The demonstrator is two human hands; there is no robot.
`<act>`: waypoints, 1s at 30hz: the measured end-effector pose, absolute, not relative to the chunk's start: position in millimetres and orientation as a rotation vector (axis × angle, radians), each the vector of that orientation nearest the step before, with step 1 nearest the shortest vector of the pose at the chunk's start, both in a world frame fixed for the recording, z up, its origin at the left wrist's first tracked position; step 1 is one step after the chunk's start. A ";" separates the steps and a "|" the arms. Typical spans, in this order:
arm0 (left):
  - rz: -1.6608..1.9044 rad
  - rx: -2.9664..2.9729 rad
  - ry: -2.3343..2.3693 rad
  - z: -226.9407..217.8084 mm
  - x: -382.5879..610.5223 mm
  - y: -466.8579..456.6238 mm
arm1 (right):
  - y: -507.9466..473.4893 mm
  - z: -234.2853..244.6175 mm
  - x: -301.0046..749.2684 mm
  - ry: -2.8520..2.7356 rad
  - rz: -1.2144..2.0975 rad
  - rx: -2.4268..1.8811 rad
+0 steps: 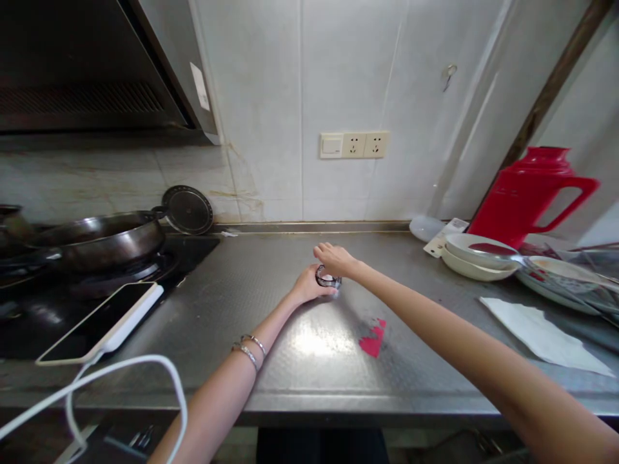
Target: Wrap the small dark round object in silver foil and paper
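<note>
And the left hand is curled around a small dark-rimmed round container — mouth up, mid-counter — with the right hand, fingers bent, just past its far rim, whether gripping anything I can't tell.

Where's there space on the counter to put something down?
Between the left hand and the stove, or between the right hand and the wall. The right end is crowded: white bowls, plates, a red thermos.
</note>
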State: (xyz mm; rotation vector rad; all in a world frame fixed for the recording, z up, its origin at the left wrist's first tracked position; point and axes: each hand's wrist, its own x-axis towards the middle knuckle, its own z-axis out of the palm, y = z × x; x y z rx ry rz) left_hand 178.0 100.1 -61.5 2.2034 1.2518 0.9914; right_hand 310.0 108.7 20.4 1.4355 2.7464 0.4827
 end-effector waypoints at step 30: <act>0.994 2.261 1.239 -59.0 176.7 97.3 | 94.9 35.0 309.3 2.534 0.476 1.769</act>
